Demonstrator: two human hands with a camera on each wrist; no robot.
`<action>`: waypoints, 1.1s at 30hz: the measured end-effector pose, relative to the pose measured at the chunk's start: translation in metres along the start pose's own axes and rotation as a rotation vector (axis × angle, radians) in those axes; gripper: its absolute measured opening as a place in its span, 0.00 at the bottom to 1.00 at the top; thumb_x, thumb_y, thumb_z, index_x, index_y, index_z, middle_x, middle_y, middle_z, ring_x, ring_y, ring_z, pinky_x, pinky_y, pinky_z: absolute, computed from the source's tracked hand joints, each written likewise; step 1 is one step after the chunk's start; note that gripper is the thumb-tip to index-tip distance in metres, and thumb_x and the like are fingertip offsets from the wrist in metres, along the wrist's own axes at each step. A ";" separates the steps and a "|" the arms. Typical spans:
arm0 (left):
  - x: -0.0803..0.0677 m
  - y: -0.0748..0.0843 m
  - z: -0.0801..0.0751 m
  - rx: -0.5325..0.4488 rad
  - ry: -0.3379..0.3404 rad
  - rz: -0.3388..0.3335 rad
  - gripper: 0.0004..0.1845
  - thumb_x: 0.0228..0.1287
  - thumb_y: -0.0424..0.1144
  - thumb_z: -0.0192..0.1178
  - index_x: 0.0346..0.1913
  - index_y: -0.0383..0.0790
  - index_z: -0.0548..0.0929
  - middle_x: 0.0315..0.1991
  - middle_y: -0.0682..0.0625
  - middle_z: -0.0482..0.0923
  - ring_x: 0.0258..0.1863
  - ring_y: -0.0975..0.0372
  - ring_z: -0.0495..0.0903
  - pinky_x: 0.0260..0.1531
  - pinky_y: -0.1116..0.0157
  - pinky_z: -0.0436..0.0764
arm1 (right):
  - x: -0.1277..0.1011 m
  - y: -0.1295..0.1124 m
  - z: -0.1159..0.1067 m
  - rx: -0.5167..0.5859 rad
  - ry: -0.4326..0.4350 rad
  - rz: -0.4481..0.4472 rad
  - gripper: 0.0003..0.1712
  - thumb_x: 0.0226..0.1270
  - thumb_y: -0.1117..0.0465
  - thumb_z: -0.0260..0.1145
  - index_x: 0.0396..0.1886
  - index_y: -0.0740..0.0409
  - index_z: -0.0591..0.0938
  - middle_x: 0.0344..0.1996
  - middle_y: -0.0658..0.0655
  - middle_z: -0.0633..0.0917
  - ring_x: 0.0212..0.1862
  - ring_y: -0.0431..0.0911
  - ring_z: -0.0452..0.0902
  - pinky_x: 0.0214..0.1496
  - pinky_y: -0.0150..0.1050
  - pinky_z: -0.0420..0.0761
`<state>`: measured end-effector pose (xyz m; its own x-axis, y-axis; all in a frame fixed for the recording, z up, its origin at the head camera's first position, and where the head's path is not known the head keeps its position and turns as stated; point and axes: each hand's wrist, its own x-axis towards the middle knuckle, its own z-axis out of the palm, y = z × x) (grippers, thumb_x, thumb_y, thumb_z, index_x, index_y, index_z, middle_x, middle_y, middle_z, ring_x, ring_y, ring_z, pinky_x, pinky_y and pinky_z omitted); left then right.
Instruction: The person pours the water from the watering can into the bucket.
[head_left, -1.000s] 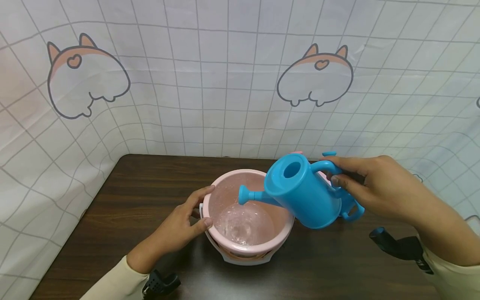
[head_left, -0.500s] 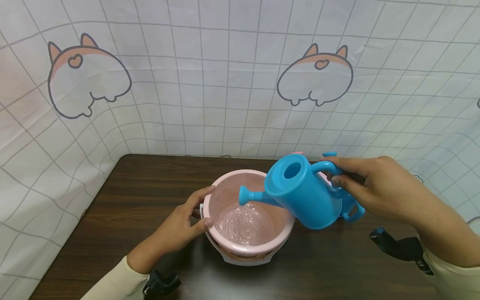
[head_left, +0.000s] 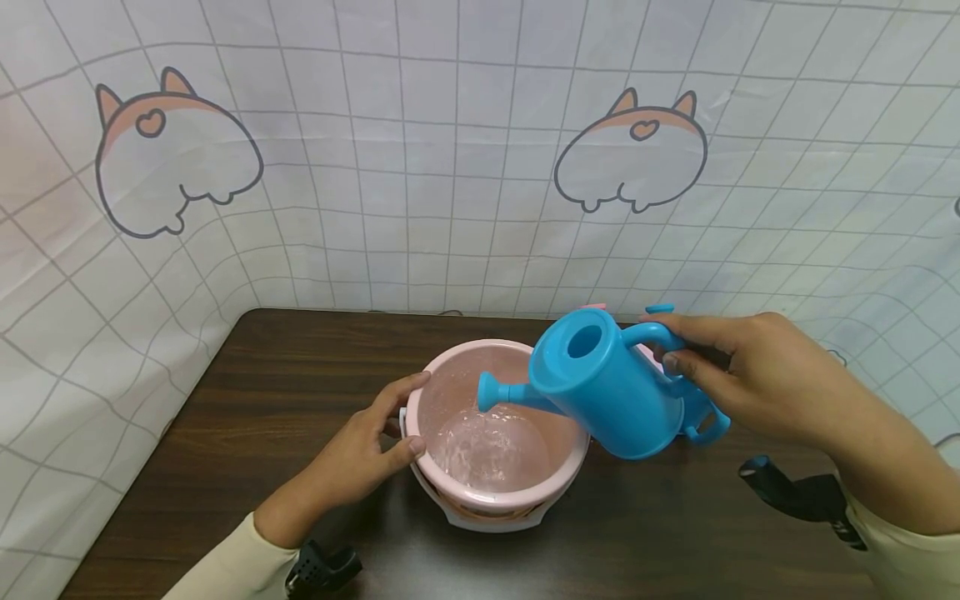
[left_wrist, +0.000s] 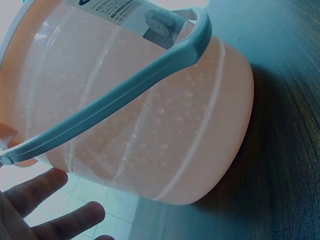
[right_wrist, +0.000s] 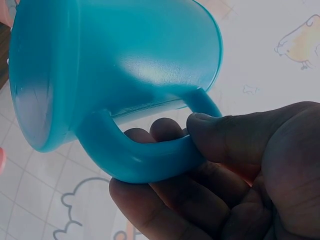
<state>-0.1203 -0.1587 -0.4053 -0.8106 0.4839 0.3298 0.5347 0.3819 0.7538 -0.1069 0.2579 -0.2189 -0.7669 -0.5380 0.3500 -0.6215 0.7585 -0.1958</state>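
In the head view a pink bucket [head_left: 501, 500] stands on the table with rippling water [head_left: 491, 450] in it. My left hand [head_left: 367, 450] rests on its left rim, thumb and index fingertip touching the edge. The left wrist view shows straight, spread fingers [left_wrist: 75, 220] beside the bucket wall and its hanging grey handle [left_wrist: 115, 102]. My right hand [head_left: 757, 375] grips the handle of a blue watering can [head_left: 611, 383] between thumb and curled fingers. The can tilts left, its spout [head_left: 491, 390] over the bucket; a thin trickle seems to fall below it.
Partly hidden behind the watering can is another blue object with a handle [head_left: 708, 427], with something pink [head_left: 648, 354] near it. A white grid-patterned curtain [head_left: 420, 167] with cartoon prints hangs behind the dark wooden table [head_left: 300, 367].
Ripples on the water in the bucket keep shifting. Both hands and the tilted watering can stay almost where they were.
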 end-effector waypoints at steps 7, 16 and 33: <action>0.000 0.000 0.001 0.007 0.004 0.006 0.37 0.74 0.59 0.56 0.80 0.56 0.57 0.58 0.46 0.79 0.43 0.62 0.83 0.45 0.48 0.82 | 0.001 0.000 0.000 0.004 -0.011 -0.003 0.26 0.64 0.66 0.75 0.62 0.62 0.83 0.45 0.58 0.89 0.25 0.37 0.73 0.21 0.33 0.70; 0.001 0.000 0.001 0.009 0.007 0.006 0.37 0.74 0.58 0.57 0.80 0.57 0.58 0.58 0.47 0.79 0.43 0.62 0.83 0.45 0.48 0.82 | 0.001 0.002 0.001 0.003 -0.018 0.005 0.26 0.63 0.66 0.75 0.62 0.62 0.83 0.46 0.59 0.89 0.28 0.39 0.76 0.27 0.35 0.75; 0.001 0.000 0.000 0.010 0.007 -0.003 0.37 0.74 0.58 0.57 0.80 0.57 0.58 0.58 0.46 0.79 0.44 0.62 0.84 0.44 0.49 0.82 | 0.001 0.001 0.001 0.004 -0.022 0.004 0.26 0.64 0.66 0.75 0.62 0.62 0.84 0.45 0.59 0.89 0.26 0.38 0.74 0.22 0.34 0.70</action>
<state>-0.1211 -0.1575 -0.4049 -0.8137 0.4776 0.3315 0.5348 0.3914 0.7489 -0.1087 0.2575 -0.2191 -0.7727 -0.5430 0.3287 -0.6190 0.7592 -0.2010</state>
